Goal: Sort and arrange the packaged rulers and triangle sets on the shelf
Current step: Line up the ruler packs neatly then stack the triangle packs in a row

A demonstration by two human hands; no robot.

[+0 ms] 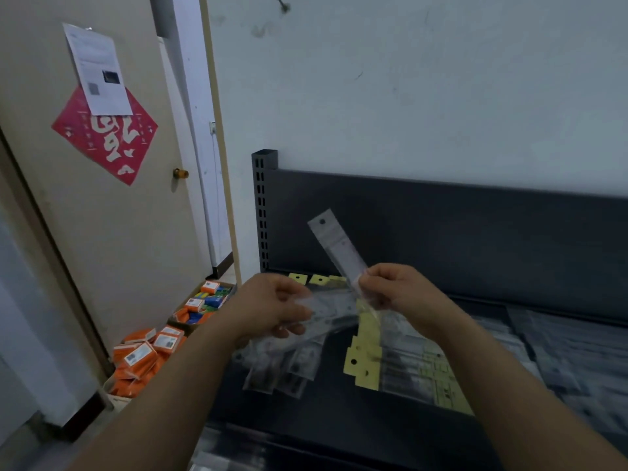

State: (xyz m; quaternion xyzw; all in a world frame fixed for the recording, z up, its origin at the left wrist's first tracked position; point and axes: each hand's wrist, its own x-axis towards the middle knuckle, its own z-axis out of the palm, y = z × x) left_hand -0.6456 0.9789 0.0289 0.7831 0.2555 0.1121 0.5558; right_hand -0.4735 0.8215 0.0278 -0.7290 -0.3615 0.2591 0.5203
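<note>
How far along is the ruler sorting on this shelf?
Looks done: yellow-carded packs lie overlapped in a row on the black shelf. In hand: the right hand pinches one clear packaged ruler; the left hand grips a fanned bunch of clear packs. Left: placing those; the packs at right are too blurred to judge.

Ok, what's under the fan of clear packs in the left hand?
Bare dark shelf shows around the fan of clear packs the left hand holds. Yellow-carded packs lie beside it, below the right hand, which pinches a single pack. Whatever sits directly beneath the fan is covered.
</note>
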